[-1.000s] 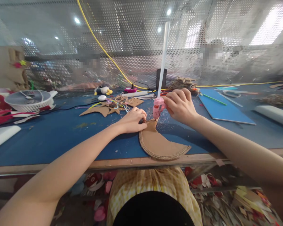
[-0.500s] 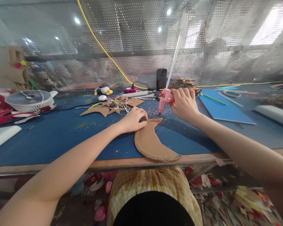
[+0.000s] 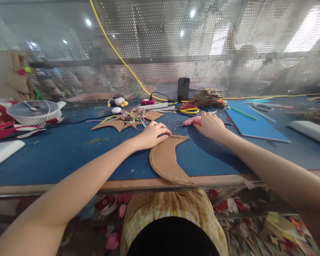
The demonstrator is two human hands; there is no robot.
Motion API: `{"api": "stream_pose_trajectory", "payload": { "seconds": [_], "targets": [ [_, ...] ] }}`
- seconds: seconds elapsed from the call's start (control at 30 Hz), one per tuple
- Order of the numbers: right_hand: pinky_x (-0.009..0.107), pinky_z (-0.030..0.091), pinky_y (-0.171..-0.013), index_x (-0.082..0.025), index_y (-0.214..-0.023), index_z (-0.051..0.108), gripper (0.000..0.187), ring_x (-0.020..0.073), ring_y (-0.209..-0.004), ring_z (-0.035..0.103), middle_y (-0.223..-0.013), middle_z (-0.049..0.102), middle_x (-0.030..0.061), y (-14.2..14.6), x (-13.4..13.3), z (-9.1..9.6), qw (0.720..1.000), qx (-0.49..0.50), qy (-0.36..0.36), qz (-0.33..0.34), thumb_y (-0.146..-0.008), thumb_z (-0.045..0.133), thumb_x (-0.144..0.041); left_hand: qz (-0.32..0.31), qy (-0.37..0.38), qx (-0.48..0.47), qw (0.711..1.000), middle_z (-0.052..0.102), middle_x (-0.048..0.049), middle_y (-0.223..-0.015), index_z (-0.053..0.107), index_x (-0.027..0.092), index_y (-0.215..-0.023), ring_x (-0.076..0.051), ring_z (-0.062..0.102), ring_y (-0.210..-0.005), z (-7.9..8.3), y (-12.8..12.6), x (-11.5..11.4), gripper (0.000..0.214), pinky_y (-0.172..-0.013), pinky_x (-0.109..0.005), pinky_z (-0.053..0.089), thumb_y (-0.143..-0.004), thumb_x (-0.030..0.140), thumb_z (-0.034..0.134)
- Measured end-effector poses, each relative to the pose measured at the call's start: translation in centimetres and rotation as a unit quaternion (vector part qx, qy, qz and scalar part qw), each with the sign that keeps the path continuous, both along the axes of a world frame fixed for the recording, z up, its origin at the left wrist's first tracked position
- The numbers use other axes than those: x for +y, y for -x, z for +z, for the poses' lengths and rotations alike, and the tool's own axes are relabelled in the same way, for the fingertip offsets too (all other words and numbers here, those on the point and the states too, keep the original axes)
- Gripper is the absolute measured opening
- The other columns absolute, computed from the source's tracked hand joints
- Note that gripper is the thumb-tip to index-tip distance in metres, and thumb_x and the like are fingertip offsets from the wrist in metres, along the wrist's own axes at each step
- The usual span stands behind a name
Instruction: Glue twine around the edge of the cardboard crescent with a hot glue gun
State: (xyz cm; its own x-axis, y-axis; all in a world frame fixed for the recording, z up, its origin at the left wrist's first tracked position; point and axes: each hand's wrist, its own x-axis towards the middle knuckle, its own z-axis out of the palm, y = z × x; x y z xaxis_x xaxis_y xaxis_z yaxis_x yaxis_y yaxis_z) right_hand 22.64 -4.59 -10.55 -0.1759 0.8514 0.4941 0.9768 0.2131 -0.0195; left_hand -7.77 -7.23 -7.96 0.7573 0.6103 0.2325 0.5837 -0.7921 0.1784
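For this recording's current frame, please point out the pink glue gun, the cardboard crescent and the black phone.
Pink glue gun (image 3: 191, 121): head view, on its pink body.
Cardboard crescent (image 3: 164, 159): head view, on its flat upper face.
Black phone (image 3: 184, 89): head view, on its dark face.

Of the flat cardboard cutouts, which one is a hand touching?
The crescent at the table's front edge: the left hand touches it near its far end. The other cutouts lie farther back, to the left, with no hand on them.
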Motion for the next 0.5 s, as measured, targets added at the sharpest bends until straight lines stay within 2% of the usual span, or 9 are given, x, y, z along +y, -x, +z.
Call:
{"api": "stream_pose_trajectory", "payload": {
  "seconds": [0.03, 0.07, 0.1, 0.2, 0.3, 0.37, 0.5],
  "targets": [
    [0.047, 0.047, -0.081, -0.012, -0.115, 0.061, 0.042, 0.0358, -0.099, 0.062, -0.104, 0.066, 0.0212, 0.3, -0.2, 0.3, 1.000, 0.006, -0.003, -0.030, -0.091, 0.055, -0.046, 0.001, 0.000, 0.002, 1.000, 0.065, -0.0060, -0.124, 0.069, 0.026, -0.116, -0.025, 0.051, -0.116, 0.0, 0.0, -0.1, 0.031, -0.108, -0.045, 0.033, -0.103, 0.036, 0.043],
    [0.049, 0.047, -0.084, -0.012, -0.114, 0.062, 0.042, 0.0373, -0.103, 0.060, -0.108, 0.066, 0.0223, 0.6, -0.3, 0.8, 0.999, 0.007, -0.020, -0.032, -0.090, 0.056, -0.045, 0.006, -0.002, 0.002, 1.000, 0.065, -0.0059, -0.124, 0.069, 0.027, -0.116, -0.025, 0.050, -0.116, 0.0, 0.0, -0.2, 0.031, -0.108, -0.045, 0.034, -0.103, 0.037, 0.043],
    [0.051, 0.046, -0.087, -0.013, -0.113, 0.064, 0.037, 0.0370, -0.105, 0.058, -0.110, 0.066, 0.0216, 1.0, -0.5, 1.2, 0.999, 0.011, -0.046, -0.004, -0.091, 0.054, -0.041, 0.012, -0.005, 0.001, 1.000, 0.064, -0.0059, -0.124, 0.069, 0.027, -0.116, -0.026, 0.049, -0.115, 0.1, 0.0, -0.3, 0.030, -0.107, -0.045, 0.035, -0.102, 0.037, 0.045],
    [0.051, 0.044, -0.095, -0.020, -0.104, 0.070, 0.024, 0.0312, -0.108, 0.055, -0.103, 0.071, 0.0124, 2.0, -1.3, 2.6, 0.975, 0.040, -0.089, 0.200, -0.091, 0.051, -0.027, 0.032, -0.027, -0.014, 0.999, 0.065, -0.0059, -0.120, 0.070, 0.024, -0.111, -0.027, 0.047, -0.113, 0.1, -0.1, -0.6, 0.026, -0.107, -0.045, 0.036, -0.100, 0.036, 0.049],
    [0.049, 0.042, -0.100, -0.024, -0.094, 0.074, 0.025, 0.0277, -0.115, 0.052, -0.095, 0.073, 0.0066, 2.7, -2.2, 3.4, 0.927, 0.051, -0.055, 0.369, -0.090, 0.050, -0.019, 0.035, -0.053, -0.029, 0.998, 0.067, -0.0064, -0.113, 0.068, 0.021, -0.103, -0.027, 0.048, -0.110, 0.2, -0.2, -0.8, 0.024, -0.106, -0.045, 0.038, -0.099, 0.037, 0.050],
    [0.048, 0.042, -0.103, -0.024, -0.094, 0.074, 0.027, 0.0271, -0.120, 0.051, -0.094, 0.074, 0.0054, 3.0, -2.7, 3.4, 0.904, 0.038, -0.023, 0.426, -0.090, 0.049, -0.016, 0.032, -0.066, -0.030, 0.997, 0.067, -0.0071, -0.111, 0.066, 0.020, -0.100, -0.027, 0.049, -0.110, 0.3, -0.2, -0.9, 0.024, -0.105, -0.046, 0.038, -0.099, 0.037, 0.049],
    [0.049, 0.041, -0.106, -0.023, -0.100, 0.074, 0.027, 0.0268, -0.123, 0.051, -0.098, 0.076, 0.0043, 3.4, -3.0, 3.0, 0.877, 0.009, -0.009, 0.481, -0.089, 0.051, -0.015, 0.030, -0.087, -0.030, 0.995, 0.067, -0.0077, -0.112, 0.066, 0.019, -0.098, -0.027, 0.050, -0.110, 0.4, -0.3, -0.9, 0.023, -0.105, -0.046, 0.038, -0.099, 0.033, 0.048]
  ]
}}
